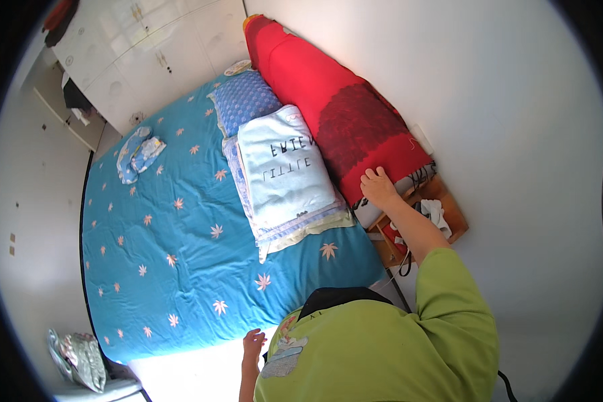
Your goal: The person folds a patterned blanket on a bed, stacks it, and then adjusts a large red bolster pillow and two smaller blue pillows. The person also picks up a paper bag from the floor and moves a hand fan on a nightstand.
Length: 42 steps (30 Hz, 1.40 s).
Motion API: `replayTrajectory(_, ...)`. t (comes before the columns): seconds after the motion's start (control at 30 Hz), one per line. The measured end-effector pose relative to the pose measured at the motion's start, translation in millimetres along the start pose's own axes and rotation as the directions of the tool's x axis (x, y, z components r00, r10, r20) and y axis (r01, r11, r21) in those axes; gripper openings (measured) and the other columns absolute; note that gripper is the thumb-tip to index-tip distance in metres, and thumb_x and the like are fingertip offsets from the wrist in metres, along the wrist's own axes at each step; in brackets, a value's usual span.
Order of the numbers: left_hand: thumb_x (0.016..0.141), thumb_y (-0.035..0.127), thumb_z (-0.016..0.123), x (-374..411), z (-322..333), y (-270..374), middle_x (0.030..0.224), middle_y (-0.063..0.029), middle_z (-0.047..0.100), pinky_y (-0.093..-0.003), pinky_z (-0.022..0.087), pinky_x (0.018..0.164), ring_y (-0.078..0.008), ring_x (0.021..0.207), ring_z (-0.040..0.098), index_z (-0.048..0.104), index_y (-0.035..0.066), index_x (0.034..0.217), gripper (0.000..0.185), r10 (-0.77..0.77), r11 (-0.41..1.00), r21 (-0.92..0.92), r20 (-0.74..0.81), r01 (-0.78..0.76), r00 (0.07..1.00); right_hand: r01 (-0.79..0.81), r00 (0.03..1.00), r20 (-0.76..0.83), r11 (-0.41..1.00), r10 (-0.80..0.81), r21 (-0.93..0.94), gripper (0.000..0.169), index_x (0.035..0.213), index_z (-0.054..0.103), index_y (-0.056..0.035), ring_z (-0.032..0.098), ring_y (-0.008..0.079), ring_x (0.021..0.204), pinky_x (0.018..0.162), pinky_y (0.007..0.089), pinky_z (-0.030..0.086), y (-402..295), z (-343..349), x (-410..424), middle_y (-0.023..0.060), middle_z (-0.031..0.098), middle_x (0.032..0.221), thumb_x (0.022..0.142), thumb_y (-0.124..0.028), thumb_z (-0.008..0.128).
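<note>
My right hand (pixel 380 190) is on the near end of a red cloth cover (pixel 301 75) with a large dark patch, its fingers bent against the fabric. Whether they pinch the cloth is hard to see. The cover lies over a long, raised shape along the wall. My left hand (pixel 254 344) hangs low beside my body near the bed's front edge, empty, with fingers loosely curled and apart. Left of the red cover, a folded light-blue blanket (pixel 286 186) bearing printed words lies on a pillow. A blue patterned pillow (pixel 243 103) sits beyond it on the teal leaf-print bedsheet (pixel 196 216).
A wooden nightstand (pixel 452 221) with a white cloth (pixel 436 217) and cords stands under my right forearm. Crumpled blue fabric (pixel 138 155) lies on the bed's far side. White cabinets (pixel 166 60) rise behind it. A bundle of fabric (pixel 80 357) sits at lower left.
</note>
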<state>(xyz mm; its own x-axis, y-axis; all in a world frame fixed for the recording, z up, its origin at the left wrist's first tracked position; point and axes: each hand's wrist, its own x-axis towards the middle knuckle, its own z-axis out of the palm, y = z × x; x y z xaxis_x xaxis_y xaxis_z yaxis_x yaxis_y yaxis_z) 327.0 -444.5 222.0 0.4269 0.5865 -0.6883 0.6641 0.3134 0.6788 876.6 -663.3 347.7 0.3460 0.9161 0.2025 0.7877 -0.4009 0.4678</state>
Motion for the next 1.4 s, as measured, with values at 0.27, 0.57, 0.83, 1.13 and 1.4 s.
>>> replayTrajectory(0.27,0.072,0.010,0.065,0.2,18.4,-14.5,0.082,-0.0131,0.061,-0.0290,0.048,0.060,-0.0180,0.068,0.060,0.055,-0.004,0.104,0.036,0.039,0.999,-0.025,0.050,-0.038,0.998,0.098,0.966,0.234,0.994,-0.107,0.049,0.010,0.068,0.061,-0.0075,0.045,0.0206,0.083,0.077,0.0377,0.031,10.2,-32.9,-4.9,0.0043,0.055,0.069,0.067,-0.015,0.055)
replayTrajectory(0.57,0.068,0.022,0.068,54.9,30.3,-13.5,0.075,-0.0106,0.065,-0.0266,0.050,0.062,-0.0138,0.068,0.063,0.062,0.003,0.095,0.034,0.207,0.885,0.428,-0.009,-0.183,0.978,0.111,0.953,0.259,0.977,-0.157,0.183,0.011,0.066,0.061,-0.0048,0.048,0.0224,0.079,0.077,0.0379,0.031,13.3,-51.6,-31.7,0.0076,0.058,0.069,0.064,-0.014,0.057)
replayTrajectory(0.83,0.072,0.024,0.065,36.9,31.5,4.3,0.080,-0.0134,0.065,-0.0309,0.049,0.065,-0.0204,0.070,0.063,0.063,0.004,0.094,0.030,0.325,0.875,0.405,-0.082,-0.266,0.942,0.117,0.833,0.511,0.970,-0.212,0.212,0.010,0.067,0.064,-0.0090,0.053,0.0221,0.077,0.076,0.0402,0.032,26.5,-68.0,-25.6,0.0072,0.060,0.070,0.066,-0.015,0.057)
replayTrajectory(1.13,0.072,0.029,0.066,14.2,14.6,-91.1,0.080,-0.0074,0.066,-0.0288,0.049,0.064,-0.0177,0.068,0.062,0.065,0.010,0.092,0.028,0.204,0.781,0.618,-0.109,-0.094,0.973,-0.125,0.990,0.126,0.857,0.070,0.500,0.007,0.074,0.055,-0.0101,0.053,0.0275,0.077,0.061,0.0413,0.041,50.9,-57.0,12.8,0.0075,0.057,0.076,0.072,-0.014,0.051)
replayTrajectory(1.4,0.073,0.023,0.065,34.3,32.5,-40.3,0.068,-0.0055,0.063,-0.0264,0.049,0.055,-0.0136,0.061,0.062,0.062,0.005,0.095,0.029,0.158,0.832,0.544,-0.052,-0.104,0.986,-0.641,0.764,0.239,0.748,0.600,0.173,0.010,0.076,0.056,-0.0008,0.058,0.0345,0.079,0.067,0.0429,0.048,145.0,-29.2,40.7,0.0182,0.060,0.081,0.076,-0.007,0.049)
